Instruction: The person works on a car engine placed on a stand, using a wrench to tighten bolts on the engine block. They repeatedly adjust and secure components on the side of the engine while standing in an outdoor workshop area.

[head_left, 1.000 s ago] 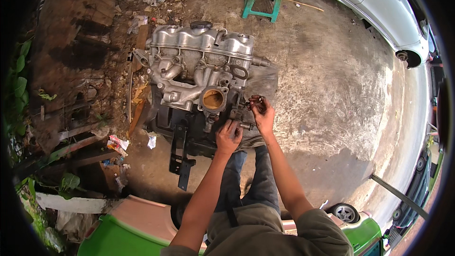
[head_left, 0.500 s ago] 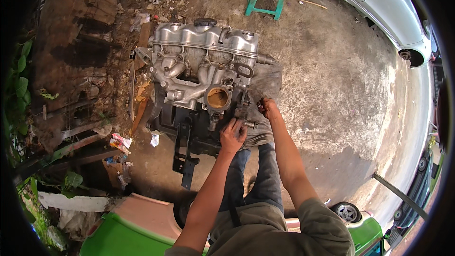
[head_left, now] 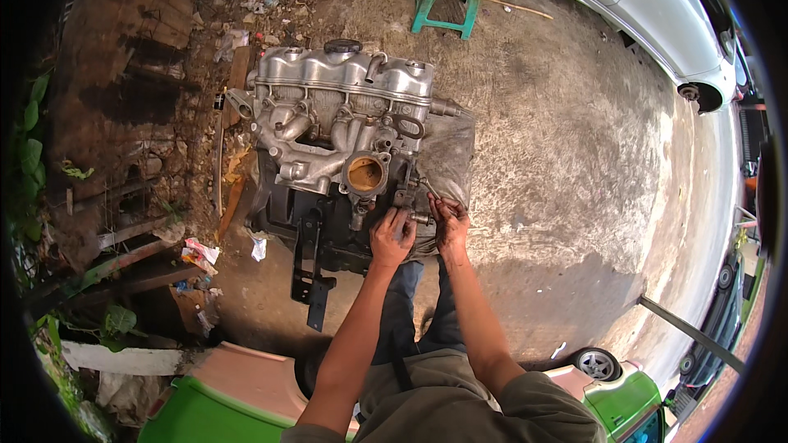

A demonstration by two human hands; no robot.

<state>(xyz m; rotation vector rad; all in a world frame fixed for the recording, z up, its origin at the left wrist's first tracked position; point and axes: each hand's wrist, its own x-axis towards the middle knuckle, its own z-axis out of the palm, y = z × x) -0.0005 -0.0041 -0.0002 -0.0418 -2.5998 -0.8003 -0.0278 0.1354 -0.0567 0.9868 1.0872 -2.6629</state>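
A silver engine (head_left: 336, 82) with a valve cover, manifold and round throttle opening (head_left: 364, 171) stands on a dark block and cover before me. A black bracket (head_left: 313, 287) hangs at its near side. My left hand (head_left: 392, 238) has curled fingers on a small metal fitting (head_left: 419, 216) at the lower right of the engine, beside a dark mount (head_left: 404, 193). My right hand (head_left: 450, 226), just right of it, is closed on a thin metal tool (head_left: 429, 189) that slants up-left toward the fittings below the throttle opening. The tool's far end is too small to make out.
Concrete ground (head_left: 558, 180) lies to the right. A green stool (head_left: 443, 20) with cardboard and small tools stands at the back, beside a silver car (head_left: 632, 0). Wooden debris and litter (head_left: 148, 221) cover the left side. A green-and-pink car body (head_left: 230, 394) is behind me.
My right hand has moved down and toward me, nearer my left hand, and the thin tool now shows slanting from it. My left hand stays on the same fitting.
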